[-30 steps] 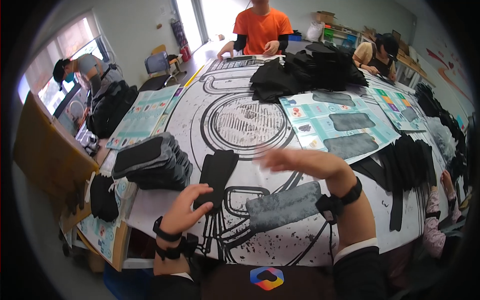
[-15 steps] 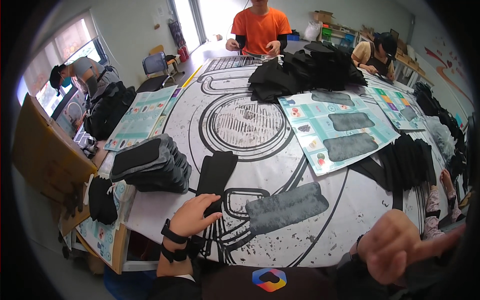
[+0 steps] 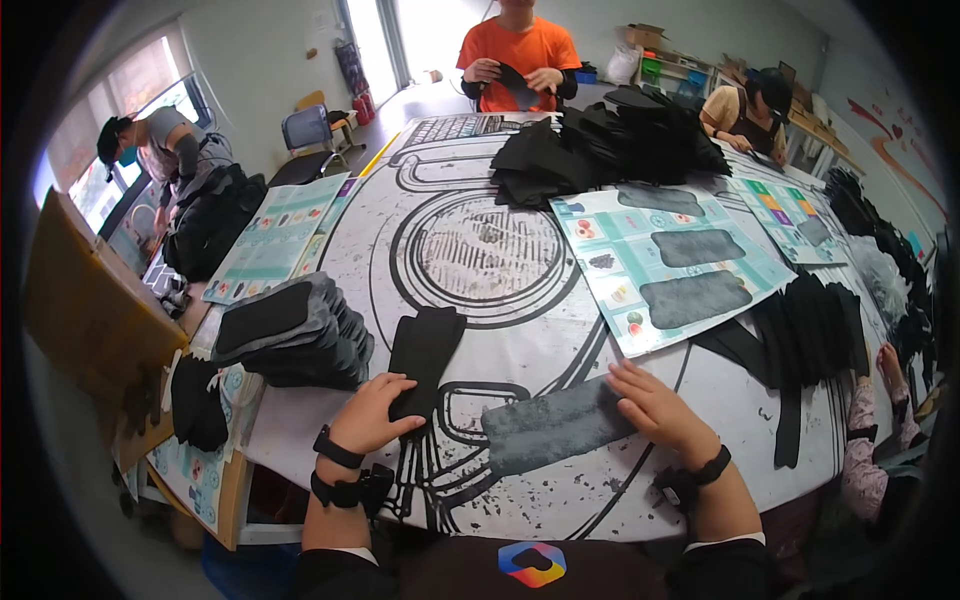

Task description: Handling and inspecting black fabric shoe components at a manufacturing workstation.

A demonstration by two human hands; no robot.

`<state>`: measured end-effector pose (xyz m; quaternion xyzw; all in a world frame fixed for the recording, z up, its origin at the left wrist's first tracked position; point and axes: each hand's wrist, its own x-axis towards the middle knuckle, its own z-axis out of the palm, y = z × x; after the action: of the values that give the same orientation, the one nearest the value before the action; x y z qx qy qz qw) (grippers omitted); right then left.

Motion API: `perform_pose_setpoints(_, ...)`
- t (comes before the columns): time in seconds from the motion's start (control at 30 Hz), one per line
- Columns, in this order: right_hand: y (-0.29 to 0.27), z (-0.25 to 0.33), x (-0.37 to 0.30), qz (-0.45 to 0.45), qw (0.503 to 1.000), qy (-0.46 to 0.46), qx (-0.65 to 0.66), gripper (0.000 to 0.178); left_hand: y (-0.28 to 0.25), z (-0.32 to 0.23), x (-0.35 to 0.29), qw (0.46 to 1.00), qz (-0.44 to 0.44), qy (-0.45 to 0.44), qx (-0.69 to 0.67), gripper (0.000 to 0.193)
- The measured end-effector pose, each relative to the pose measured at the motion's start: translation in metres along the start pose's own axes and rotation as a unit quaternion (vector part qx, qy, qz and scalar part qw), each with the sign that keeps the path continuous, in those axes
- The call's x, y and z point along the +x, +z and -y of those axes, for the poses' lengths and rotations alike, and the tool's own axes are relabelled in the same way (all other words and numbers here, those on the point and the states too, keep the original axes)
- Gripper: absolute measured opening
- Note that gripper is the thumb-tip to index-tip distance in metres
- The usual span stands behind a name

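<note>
My left hand (image 3: 372,412) rests with fingers stretched out at the lower part of a folded black cloth piece, seemingly a sock (image 3: 428,350), lying lengthwise on the table. To its right, a mottled grey, roughly rectangular panel (image 3: 545,430) with wavy ends lies flat and tilted. Over its right end is my right hand (image 3: 660,408), fingers extended and touching or just above the surface. Neither hand grips anything. Left of my left hand stands a stack of similar grey panels (image 3: 295,330) with a black piece on top.
A printed board (image 3: 600,230) holds several grey panels. Behind it rises a heap of black cloth pieces (image 3: 640,135); more black pieces (image 3: 815,325) lie in a row at right. A person in orange (image 3: 520,60) handles black cloth across the table. A cardboard box (image 3: 95,290) stands far left.
My right hand has come in from the lower right onto the grey panel's right end, its fingers now extended. My left hand stays by the sock. The person in orange now holds up black cloth.
</note>
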<state>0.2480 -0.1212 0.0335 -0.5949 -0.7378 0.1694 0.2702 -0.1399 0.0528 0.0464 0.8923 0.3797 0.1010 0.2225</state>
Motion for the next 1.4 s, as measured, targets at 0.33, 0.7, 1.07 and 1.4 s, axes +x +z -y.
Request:
perform_pose_setpoints(0.33,0.015,-0.019,-0.005,0.008,0.997,-0.039,-0.066,0.033,-0.001,-0.019,0.001,0.997,0.006,-0.021,0.079,0.057)
perform_pose_setpoints(0.7,0.007,0.002,-0.014,-0.044,0.998,0.026,0.021,0.026,-0.008,-0.037,0.003,0.999,-0.034,-0.038,-0.004,0.019)
perform_pose_setpoints(1.07,0.015,0.015,-0.014,-0.066,0.992,-0.044,-0.098,0.018,-0.013,-0.038,-0.004,0.995,-0.094,-0.029,-0.010,0.019)
perform_pose_setpoints(1.4,0.010,0.028,-0.006,-0.153,0.985,-0.069,-0.039,0.018,-0.022,-0.040,0.002,0.976,-0.214,0.013,0.037,0.012)
